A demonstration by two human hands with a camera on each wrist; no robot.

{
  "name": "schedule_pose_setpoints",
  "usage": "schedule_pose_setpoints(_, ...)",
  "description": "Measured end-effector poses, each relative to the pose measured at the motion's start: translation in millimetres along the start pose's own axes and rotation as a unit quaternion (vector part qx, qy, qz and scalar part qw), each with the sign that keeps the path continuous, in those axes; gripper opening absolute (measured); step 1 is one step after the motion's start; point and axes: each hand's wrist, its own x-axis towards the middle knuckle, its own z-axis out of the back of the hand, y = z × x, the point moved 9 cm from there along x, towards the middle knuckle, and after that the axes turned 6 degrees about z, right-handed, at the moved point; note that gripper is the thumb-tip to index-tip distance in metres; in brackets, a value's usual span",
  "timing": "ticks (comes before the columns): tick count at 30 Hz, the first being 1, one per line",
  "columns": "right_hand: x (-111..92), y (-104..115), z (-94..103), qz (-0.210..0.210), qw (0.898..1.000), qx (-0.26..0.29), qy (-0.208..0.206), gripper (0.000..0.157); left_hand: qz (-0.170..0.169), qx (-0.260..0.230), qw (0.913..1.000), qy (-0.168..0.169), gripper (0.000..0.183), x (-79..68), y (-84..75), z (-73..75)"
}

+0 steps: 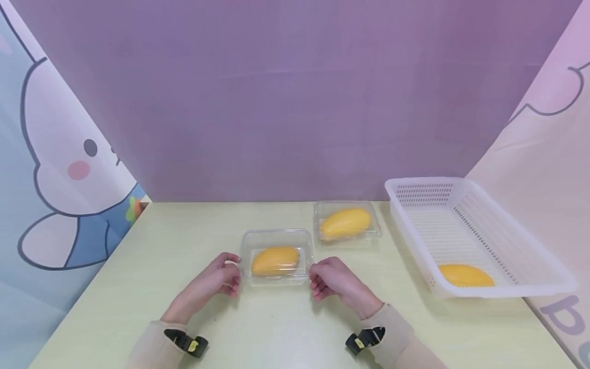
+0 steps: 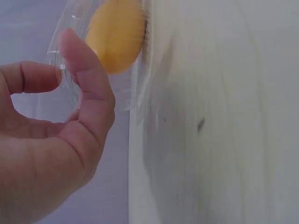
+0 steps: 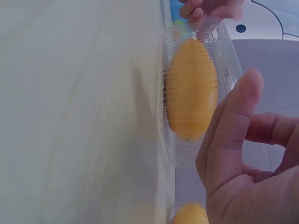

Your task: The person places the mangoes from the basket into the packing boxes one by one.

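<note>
A clear plastic box [image 1: 258, 238] with a yellow mango [image 1: 275, 260] inside stands on the table in front of me. At its left side, my left hand [image 1: 223, 277] grips the edge between curled fingers and thumb; the left wrist view shows the fingertips [image 2: 56, 77] right at the thin rim. On the opposite side my right hand [image 1: 334, 279] holds the box's right edge, its fingers bent. In the right wrist view those fingers [image 3: 233, 126] overlap the box's near end and hide part of it. The mango [image 3: 191, 88] lies lengthwise between both hands.
A second clear plastic box [image 1: 375, 230] holding a mango [image 1: 345, 223] stands behind and to the right. Farther right, a white perforated basket [image 1: 415, 246] has another mango [image 1: 465, 275] at its near end. A purple panel [image 1: 295, 113] rises at the table's back edge.
</note>
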Motion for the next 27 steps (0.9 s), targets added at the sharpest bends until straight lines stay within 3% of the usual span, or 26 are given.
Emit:
schedule_pose_setpoints(9, 4, 1, 4.2, 0.001, 1.000, -0.006, -0.008, 0.013, 0.018, -0.013, 0.9992, -0.033, 0.053, 8.5, -1.5, -2.8)
schedule_pose_setpoints(27, 23, 6, 10.5, -0.002, 0.999, -0.015, -0.041, 0.016, 0.030, -0.031, 0.9935, -0.105, 0.047, 28.3, -6.1, 6.4)
